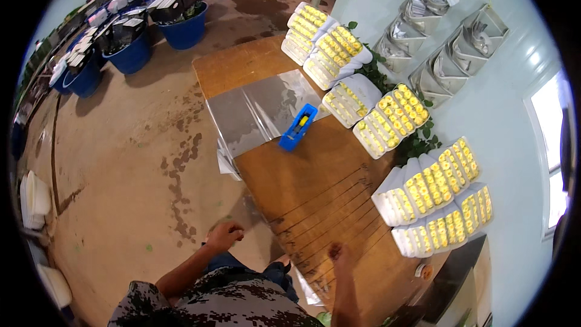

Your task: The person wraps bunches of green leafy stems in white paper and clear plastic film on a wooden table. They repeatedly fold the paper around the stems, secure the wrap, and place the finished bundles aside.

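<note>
My left hand (225, 236) hangs over the floor, left of the table, with its fingers curled in and nothing visible in them. Over the near part of the brown wooden table (315, 175) is my right hand (341, 254); it is blurred and its fingertips are hidden. Dark ruled lines with marks run across the tabletop near it. Farther up stands a blue tape dispenser (298, 127) with a yellow core, at the edge of a stack of clear plastic sheets (260, 109). Wrapped bundles of yellow roses (433, 184) lie along the table's right side, their leaves toward the wall.
Blue tubs (183, 27) holding dark and white packages stand on the wet-spotted floor at the far left. Wall pockets (460, 48) with papers hang at the right. A small round orange-topped container (426, 272) sits near the table's right edge. White basins (36, 200) are at the left rim.
</note>
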Action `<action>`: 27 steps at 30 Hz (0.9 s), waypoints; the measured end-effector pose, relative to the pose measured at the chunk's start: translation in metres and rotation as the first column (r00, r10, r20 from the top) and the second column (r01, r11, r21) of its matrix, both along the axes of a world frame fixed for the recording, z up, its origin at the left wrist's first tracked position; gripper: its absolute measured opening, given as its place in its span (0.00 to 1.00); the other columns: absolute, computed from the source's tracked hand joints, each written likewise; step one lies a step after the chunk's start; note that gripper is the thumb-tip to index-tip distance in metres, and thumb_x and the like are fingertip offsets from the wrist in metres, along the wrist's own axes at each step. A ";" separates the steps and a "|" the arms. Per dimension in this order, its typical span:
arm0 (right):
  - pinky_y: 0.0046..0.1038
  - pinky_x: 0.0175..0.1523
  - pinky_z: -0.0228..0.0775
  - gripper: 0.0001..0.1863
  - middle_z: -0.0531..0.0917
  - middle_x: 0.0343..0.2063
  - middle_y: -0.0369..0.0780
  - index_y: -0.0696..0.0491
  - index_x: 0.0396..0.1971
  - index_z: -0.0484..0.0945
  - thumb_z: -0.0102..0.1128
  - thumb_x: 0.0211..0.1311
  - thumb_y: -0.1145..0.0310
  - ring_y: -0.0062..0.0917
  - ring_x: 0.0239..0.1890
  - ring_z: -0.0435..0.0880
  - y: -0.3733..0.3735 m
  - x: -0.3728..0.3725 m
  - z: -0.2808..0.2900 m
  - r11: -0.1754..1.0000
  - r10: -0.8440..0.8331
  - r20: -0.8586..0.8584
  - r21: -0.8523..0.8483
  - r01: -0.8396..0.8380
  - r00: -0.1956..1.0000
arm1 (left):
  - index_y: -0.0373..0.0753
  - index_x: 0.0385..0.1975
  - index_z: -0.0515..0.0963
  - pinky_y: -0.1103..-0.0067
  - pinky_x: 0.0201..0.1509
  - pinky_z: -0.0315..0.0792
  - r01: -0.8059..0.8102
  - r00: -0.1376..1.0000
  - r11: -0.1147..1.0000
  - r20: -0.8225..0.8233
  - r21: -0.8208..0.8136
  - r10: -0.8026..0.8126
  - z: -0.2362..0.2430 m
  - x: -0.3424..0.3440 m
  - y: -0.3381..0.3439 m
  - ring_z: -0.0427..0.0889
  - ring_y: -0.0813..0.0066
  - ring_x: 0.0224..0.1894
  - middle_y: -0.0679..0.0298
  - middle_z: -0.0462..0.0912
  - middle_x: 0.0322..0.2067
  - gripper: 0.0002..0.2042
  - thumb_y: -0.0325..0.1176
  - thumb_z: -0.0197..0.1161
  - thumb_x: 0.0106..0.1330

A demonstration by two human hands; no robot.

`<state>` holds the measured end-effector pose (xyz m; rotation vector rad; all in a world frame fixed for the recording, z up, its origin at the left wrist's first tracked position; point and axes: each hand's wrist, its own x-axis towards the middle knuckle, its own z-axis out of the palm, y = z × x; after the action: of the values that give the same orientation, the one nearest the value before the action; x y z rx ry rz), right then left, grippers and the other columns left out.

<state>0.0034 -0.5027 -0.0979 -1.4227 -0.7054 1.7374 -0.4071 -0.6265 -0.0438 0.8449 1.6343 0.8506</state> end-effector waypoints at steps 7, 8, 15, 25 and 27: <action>0.26 0.31 0.71 0.07 0.76 0.23 0.36 0.52 0.31 0.74 0.59 0.62 0.65 0.23 0.25 0.76 -0.008 -0.190 0.029 0.930 -0.311 0.015 -0.201 0.308 0.950 | 0.28 0.46 0.76 0.72 0.44 0.77 -0.152 0.988 0.984 0.021 -0.088 0.155 -0.031 -0.171 -0.073 0.82 0.68 0.38 0.55 0.83 0.36 0.14 0.34 0.55 0.69; 0.27 0.31 0.71 0.07 0.76 0.23 0.36 0.52 0.32 0.74 0.59 0.62 0.64 0.23 0.25 0.75 -0.002 -0.220 0.026 0.943 -0.274 0.008 -0.196 0.270 0.962 | 0.28 0.47 0.75 0.72 0.44 0.77 -0.184 0.983 0.981 -0.003 -0.056 0.184 -0.023 -0.199 -0.081 0.82 0.68 0.38 0.54 0.82 0.36 0.15 0.34 0.55 0.69; 0.30 0.43 0.73 0.30 0.80 0.36 0.42 0.57 0.50 0.72 0.67 0.57 0.51 0.30 0.37 0.79 0.105 -0.346 -0.049 0.976 -0.198 0.651 0.203 0.083 0.732 | 0.31 0.45 0.76 0.80 0.36 0.73 -0.466 0.884 0.880 -0.002 -0.097 0.468 -0.011 -0.317 -0.069 0.80 0.77 0.32 0.61 0.82 0.31 0.12 0.31 0.52 0.70; 0.37 0.55 0.71 0.41 0.79 0.50 0.49 0.59 0.53 0.67 0.78 0.44 0.54 0.39 0.52 0.79 0.246 -0.438 -0.018 0.841 -0.470 0.779 0.253 0.478 0.415 | 0.30 0.50 0.73 0.78 0.39 0.74 -0.177 0.984 0.962 -0.031 -0.210 0.175 -0.022 -0.340 0.031 0.82 0.73 0.35 0.57 0.83 0.35 0.15 0.34 0.53 0.70; 0.36 0.54 0.72 0.41 0.80 0.49 0.47 0.58 0.53 0.67 0.78 0.43 0.54 0.37 0.51 0.80 0.242 -0.422 -0.022 0.839 -0.460 0.783 0.230 0.492 0.419 | 0.30 0.50 0.73 0.77 0.40 0.75 -0.024 1.000 0.955 0.010 -0.295 0.028 -0.024 -0.358 0.058 0.82 0.72 0.35 0.57 0.83 0.35 0.15 0.33 0.54 0.69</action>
<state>-0.4182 -0.2606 -0.1203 -2.2167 -0.6111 0.5479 -0.7651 -0.5688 -0.0682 0.6076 1.7104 0.6082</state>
